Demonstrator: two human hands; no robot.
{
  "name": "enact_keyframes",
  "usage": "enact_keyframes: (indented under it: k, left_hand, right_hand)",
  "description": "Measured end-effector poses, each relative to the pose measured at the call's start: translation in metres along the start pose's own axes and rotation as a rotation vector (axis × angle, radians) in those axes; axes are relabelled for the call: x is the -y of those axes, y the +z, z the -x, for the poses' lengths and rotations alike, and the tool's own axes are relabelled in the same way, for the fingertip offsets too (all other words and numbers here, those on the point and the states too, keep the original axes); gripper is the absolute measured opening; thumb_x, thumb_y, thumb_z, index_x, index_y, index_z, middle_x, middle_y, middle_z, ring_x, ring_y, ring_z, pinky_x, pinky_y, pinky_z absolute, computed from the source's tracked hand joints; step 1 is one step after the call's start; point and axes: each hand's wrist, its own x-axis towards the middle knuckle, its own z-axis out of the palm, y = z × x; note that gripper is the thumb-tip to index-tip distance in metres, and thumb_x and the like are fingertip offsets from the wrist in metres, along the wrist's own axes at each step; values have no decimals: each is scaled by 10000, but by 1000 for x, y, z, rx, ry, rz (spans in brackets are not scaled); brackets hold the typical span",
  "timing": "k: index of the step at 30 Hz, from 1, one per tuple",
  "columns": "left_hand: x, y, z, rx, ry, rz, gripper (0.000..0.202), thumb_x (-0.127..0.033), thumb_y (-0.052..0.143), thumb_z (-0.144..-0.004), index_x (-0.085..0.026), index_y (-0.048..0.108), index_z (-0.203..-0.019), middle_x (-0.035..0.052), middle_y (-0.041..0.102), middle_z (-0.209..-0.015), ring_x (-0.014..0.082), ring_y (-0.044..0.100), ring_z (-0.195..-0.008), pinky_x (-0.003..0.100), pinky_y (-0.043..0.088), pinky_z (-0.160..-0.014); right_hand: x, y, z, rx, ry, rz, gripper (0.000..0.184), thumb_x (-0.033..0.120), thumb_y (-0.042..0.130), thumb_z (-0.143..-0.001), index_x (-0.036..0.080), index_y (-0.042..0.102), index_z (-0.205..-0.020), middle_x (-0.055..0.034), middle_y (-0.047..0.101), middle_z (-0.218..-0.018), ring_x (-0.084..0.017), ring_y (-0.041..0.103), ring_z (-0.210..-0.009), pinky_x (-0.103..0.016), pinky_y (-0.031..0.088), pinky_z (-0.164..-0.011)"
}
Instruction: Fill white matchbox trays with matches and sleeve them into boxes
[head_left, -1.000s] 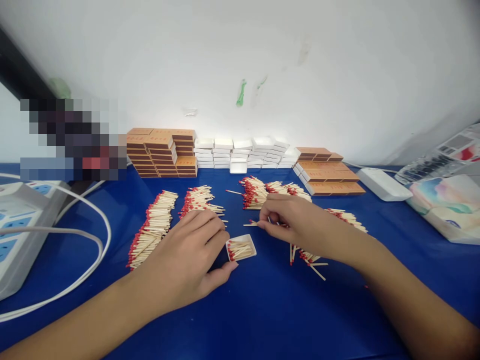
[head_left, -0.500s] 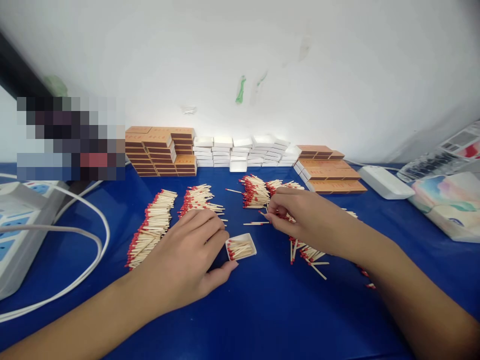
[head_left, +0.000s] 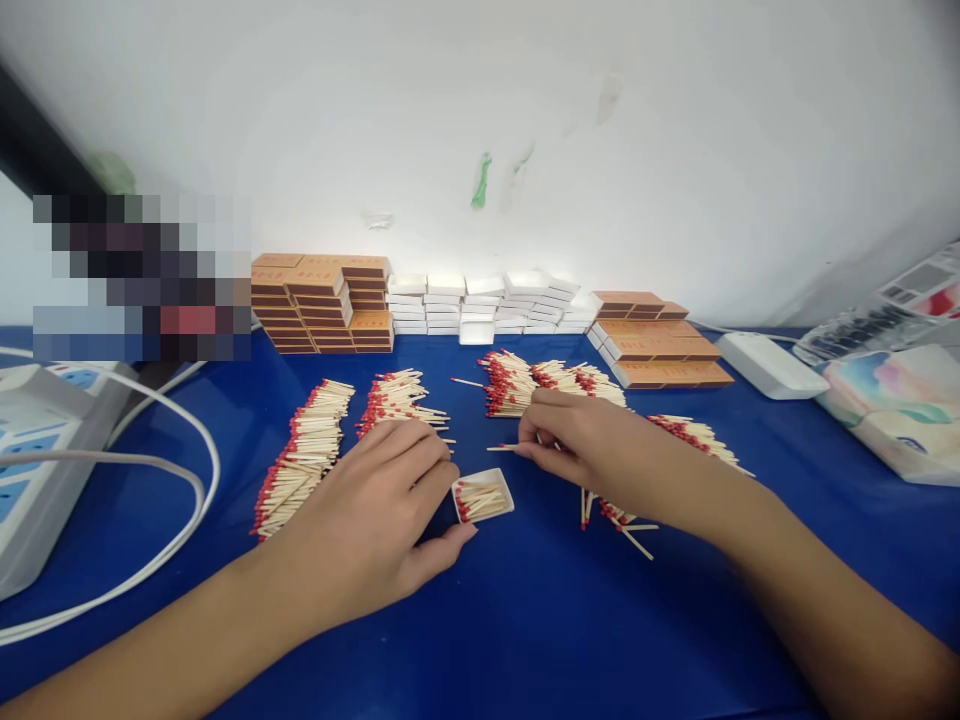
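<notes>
My left hand [head_left: 390, 500] curves round the left side of a small white matchbox tray [head_left: 512, 497], thumb at its near corner and fingers at its far left corner. Red-headed matches [head_left: 480, 500] lie inside the tray, heads to the left. Beyond the tray's right side, my right hand [head_left: 574, 435] is closed in a pinch at a match [head_left: 501, 449] on the blue table. Its fingertips hide that match's right end. A heap of matches [head_left: 511, 385] lies just behind these fingers, and more matches [head_left: 619, 515] show beneath the right wrist.
Matches are heaped at left [head_left: 307, 450] and right [head_left: 701, 440]. Along the wall stand orange matchboxes [head_left: 315, 300], stacked white trays [head_left: 480, 300] and more orange boxes [head_left: 660, 345]. A power strip [head_left: 45, 470] with white cables lies left; a white device [head_left: 772, 365] and tissue pack [head_left: 892, 410] lie right.
My right hand has shifted left and slightly toward me, from beside the middle heap to the loose match on the table. My left hand and the tray have hardly moved.
</notes>
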Motion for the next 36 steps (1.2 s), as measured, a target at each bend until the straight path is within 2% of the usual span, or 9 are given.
enact_keyframes:
  k: [4,8,14,18,25,28,32,36]
  left_hand:
    - [1,0,0,0,2,6,222,-332,679,-1018,-124,742,-1064,114,723,-986,320,690,-1049,507,591,-950]
    - [2,0,2,8,-5,16,215,-327,668,-1026,-126,739,-1051,109,721,-991,317,680,-1051,511,587,-949]
    - [2,1,1,19,-8,9,238,-352,649,-1041,-135,735,-1086,110,725,-1011,315,675,-1063,512,583,-964]
    - [2,1,1,12,-4,12,244,-340,651,-1040,-117,740,-1087,118,725,-1013,324,678,-1065,523,585,-958]
    - [3,1,2,19,-9,11,244,-356,650,-1042,-129,734,-1073,118,723,-1028,320,673,-1074,512,578,-965]
    - [3,1,2,18,-15,17,236,-349,655,-1039,-128,732,-1065,114,719,-1018,317,670,-1062,513,577,-955]
    - [4,0,2,28,-18,17,226,-345,665,-1033,-131,728,-1069,106,714,-1017,316,663,-1073,513,569,-964]
    - [5,1,2,30,-22,15,217,-349,661,-1034,-140,717,-1049,102,709,-1010,305,656,-1062,503,563,-964]
  right_hand:
    - [-2,-1,-4,-19,58,92,194,225,517,-1104,194,641,-959,-99,668,-1086,-214,659,-860,-321,471,-727]
    - [-5,0,-4,28,50,52,196,234,495,-1121,193,648,-1005,-85,672,-1076,-210,660,-875,-320,468,-736]
    - [-14,-2,3,13,11,-2,145,275,582,-1078,223,653,-964,-55,672,-1042,-185,621,-800,-313,428,-684]
    - [-13,0,3,39,25,14,194,251,541,-1092,219,616,-917,-57,669,-1002,-193,625,-805,-314,434,-691]
    - [-11,2,1,17,73,63,235,269,483,-1118,206,647,-960,-87,663,-1049,-206,648,-827,-327,480,-720]
    - [-5,-1,2,-20,77,49,217,249,484,-1122,203,638,-977,-93,659,-1100,-207,653,-848,-339,494,-749]
    - [15,-1,7,-76,-14,-23,179,256,514,-1124,217,629,-994,-69,675,-1089,-202,668,-865,-336,489,-739]
    - [36,7,11,-58,-91,3,151,219,544,-1105,215,640,-988,-56,690,-1028,-202,674,-813,-346,482,-708]
